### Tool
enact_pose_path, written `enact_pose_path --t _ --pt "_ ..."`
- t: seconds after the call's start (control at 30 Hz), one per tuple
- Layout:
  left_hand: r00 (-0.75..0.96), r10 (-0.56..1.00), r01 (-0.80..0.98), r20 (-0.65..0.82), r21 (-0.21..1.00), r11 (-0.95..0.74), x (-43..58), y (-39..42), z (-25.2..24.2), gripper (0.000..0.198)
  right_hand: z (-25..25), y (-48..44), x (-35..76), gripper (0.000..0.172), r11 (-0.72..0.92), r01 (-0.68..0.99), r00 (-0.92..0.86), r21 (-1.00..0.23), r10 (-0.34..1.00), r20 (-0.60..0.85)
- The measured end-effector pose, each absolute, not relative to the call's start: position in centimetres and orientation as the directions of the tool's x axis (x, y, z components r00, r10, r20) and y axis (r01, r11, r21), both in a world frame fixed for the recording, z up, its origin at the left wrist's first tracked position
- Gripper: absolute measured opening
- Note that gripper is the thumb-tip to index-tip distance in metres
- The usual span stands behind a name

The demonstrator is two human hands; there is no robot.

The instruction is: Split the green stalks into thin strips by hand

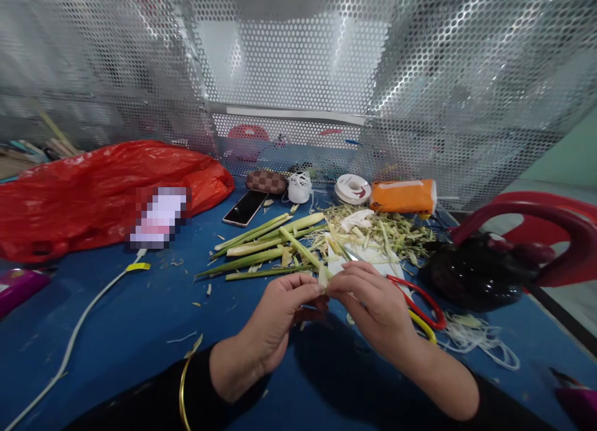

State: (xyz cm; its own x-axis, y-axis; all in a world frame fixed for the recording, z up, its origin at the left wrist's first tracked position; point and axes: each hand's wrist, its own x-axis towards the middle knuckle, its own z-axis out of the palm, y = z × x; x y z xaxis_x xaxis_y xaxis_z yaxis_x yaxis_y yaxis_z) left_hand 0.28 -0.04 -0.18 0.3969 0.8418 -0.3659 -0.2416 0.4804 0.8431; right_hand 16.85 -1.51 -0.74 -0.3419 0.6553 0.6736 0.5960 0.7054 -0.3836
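Near the middle of the blue table, my left hand [284,310] pinches the lower end of a pale green plant stalk [301,247]. Thumb and fingers of my right hand [373,297] close on the same end, so both sets of fingertips almost meet. The stalk points up and away from me. Just beyond it lie several cut green stalks [261,257], side by side. Scissors with a red handle [426,306] and a yellow handle [423,327] rest beside my right hand, their blades partly hidden.
Plant scraps [410,232] are heaped behind my right hand. A dark kettle [485,275] stands right, near tangled white string [485,344]. Farther back are a phone [245,208], a ribbon spool [353,188] and an orange packet [403,196]. A red plastic bag [93,194] covers the left.
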Motion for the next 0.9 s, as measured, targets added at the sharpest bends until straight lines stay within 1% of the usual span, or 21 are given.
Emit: enact_pose_path --t 0.13,0.2,0.3,0.4,0.47,0.53,0.6,0.67,0.77,0.9 --pt "0.395 0.846 -0.242 -0.358 0.848 0.472 0.3 0.0 0.0 0.018 -0.6 -1.5 16.8 0.020 0.691 0.583 -0.331 -0.428 0.682 0.652" --pt "0.380 0.858 -0.236 -0.346 0.860 0.452 0.3 -0.1 -0.2 0.021 -0.7 -1.5 16.7 0.020 0.694 0.577 -0.342 -0.431 0.684 0.644" --pt "0.323 0.892 -0.247 -0.316 0.882 0.401 0.6 -0.3 -0.6 0.021 -1.0 -1.5 16.6 0.018 0.689 0.581 -0.345 -0.433 0.690 0.636" --pt "0.266 0.923 -0.234 -0.279 0.910 0.342 0.8 -0.4 -1.1 0.020 -1.1 -1.7 16.5 0.016 0.640 0.611 -0.303 -0.466 0.733 0.609" --pt "0.231 0.945 -0.175 -0.232 0.945 0.275 0.8 -0.3 -1.3 0.019 -1.0 -1.9 16.5 0.016 0.591 0.616 -0.268 -0.521 0.779 0.567" --pt "0.192 0.968 -0.092 -0.164 0.979 0.184 0.7 -0.3 -1.3 0.017 -0.9 -2.1 16.5 0.013 0.528 0.591 -0.233 -0.610 0.836 0.498" --pt "0.169 0.980 -0.012 -0.102 0.994 0.105 0.7 -0.2 -1.2 0.015 -0.7 -2.3 16.5 0.011 0.454 0.552 -0.202 -0.699 0.887 0.416" --pt "0.159 0.985 0.041 -0.071 0.997 0.065 0.6 -0.2 -1.2 0.014 -0.6 -2.3 16.5 0.010 0.374 0.516 -0.170 -0.771 0.927 0.336" --pt "0.157 0.987 0.086 -0.045 0.996 0.032 0.6 -0.3 -1.2 0.014 -0.5 -2.2 16.4 0.011 0.296 0.474 -0.133 -0.829 0.955 0.265" --pt "0.171 0.985 0.116 0.000 0.993 -0.020 0.5 -0.4 -1.2 0.013 -0.6 -2.0 16.2 0.012 0.260 0.451 -0.090 -0.854 0.965 0.246"
